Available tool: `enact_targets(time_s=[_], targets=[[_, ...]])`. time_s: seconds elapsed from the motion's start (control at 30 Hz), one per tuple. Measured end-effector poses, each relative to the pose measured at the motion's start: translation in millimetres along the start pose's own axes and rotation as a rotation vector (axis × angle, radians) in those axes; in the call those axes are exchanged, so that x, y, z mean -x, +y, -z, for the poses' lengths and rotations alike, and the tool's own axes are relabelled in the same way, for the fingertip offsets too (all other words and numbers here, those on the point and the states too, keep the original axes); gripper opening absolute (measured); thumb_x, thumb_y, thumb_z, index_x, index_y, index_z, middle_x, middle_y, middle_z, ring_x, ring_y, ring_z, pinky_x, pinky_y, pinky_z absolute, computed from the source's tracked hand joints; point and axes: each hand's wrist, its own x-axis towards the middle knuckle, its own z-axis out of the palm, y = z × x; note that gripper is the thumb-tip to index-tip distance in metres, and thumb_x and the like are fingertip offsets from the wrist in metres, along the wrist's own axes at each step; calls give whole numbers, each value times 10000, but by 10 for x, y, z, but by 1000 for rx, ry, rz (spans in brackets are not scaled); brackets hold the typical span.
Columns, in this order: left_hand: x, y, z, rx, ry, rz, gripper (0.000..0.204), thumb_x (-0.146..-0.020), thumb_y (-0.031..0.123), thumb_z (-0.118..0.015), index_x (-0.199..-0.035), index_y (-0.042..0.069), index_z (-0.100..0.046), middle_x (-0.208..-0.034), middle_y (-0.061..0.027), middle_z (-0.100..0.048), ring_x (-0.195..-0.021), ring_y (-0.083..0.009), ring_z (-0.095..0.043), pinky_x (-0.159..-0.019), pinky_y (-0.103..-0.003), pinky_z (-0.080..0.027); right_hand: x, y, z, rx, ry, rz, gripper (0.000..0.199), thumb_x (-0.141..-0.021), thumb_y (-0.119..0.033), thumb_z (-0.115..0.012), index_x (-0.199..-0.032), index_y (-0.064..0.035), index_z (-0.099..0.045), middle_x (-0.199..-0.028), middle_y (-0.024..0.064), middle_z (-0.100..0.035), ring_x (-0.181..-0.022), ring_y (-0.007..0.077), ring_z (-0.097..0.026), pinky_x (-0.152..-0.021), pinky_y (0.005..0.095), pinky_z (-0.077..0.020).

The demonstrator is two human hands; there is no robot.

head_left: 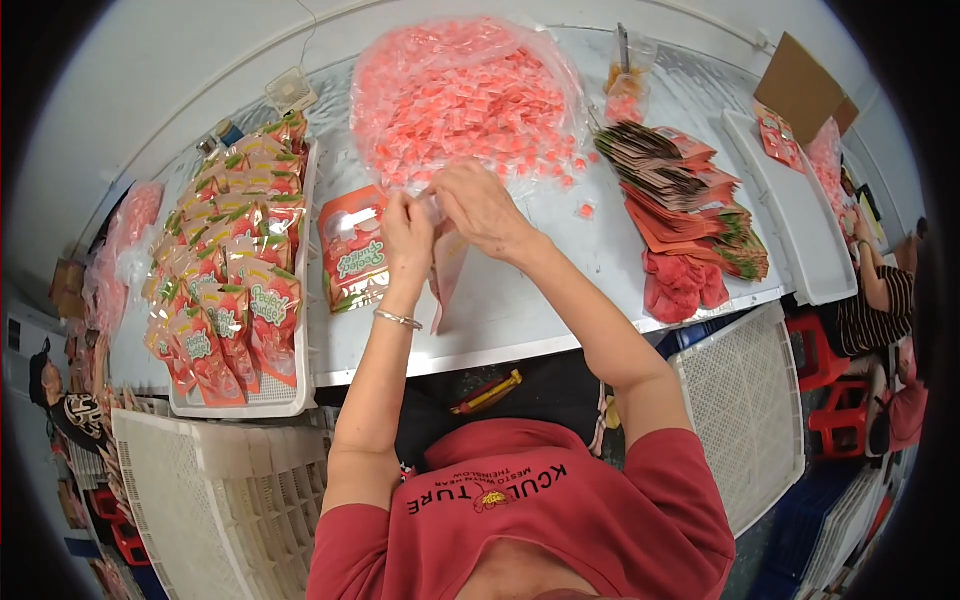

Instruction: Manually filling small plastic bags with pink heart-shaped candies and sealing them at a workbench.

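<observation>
My left hand (408,238) and my right hand (482,210) meet at the middle of the table, both closed on the top of a pink pouch (450,268). The pouch hangs upright and is seen edge-on; my fingers hide its top edge. Just beyond my hands spreads a big clear plastic bag (375,62) heaped with small pink wrapped candies (470,100). Beside my left hand, a printed red pouch (352,250) lies flat on the table. A single wrapped candy (586,210) lies to the right of my right hand.
A white tray (308,225) on the left holds several filled pouches (240,270). Fanned flat pouches (680,190) and a red cloth (680,285) lie right. Farther right are a long white tray (835,270) and a co-worker's arm (875,265). White crates (200,490) stand below.
</observation>
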Motion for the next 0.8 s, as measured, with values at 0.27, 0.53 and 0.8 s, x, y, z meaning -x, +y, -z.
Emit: enact_targets(time_s=[0.27, 0.53, 0.8], targets=[[-71, 81, 206, 145, -67, 97, 149, -856, 82, -459, -748, -16, -428, -607, -66, -432, -568, -109, -399, -517, -283, -351, 219, -66, 58, 181, -44, 155, 343, -785, -351, -603, -982, -73, -644, -1061, 92, -594, -1207, 287, -397, -1008, 497, -259], [-38, 150, 503, 125, -93, 111, 175, -846, 68, -502, -698, 20, -420, -607, 26, -386, -566, -52, -336, -502, -238, -283, -96, 963, 533, -732, 18, -349, 321, -839, -343, -612, -1037, -94, -655, -962, 81, -643, -953, 197, -605, -899, 301, -434], [212, 295, 518, 273, -221, 210, 235, -883, 102, -524, -684, 78, -401, -651, 71, -374, -617, -19, -314, -540, -186, -259, 793, 2588, -440, 773, 136, -525, 373, -850, -286, -553, -1127, -35, -550, -1228, 100, -473, -1181, 323, -397, -964, 517, -306]])
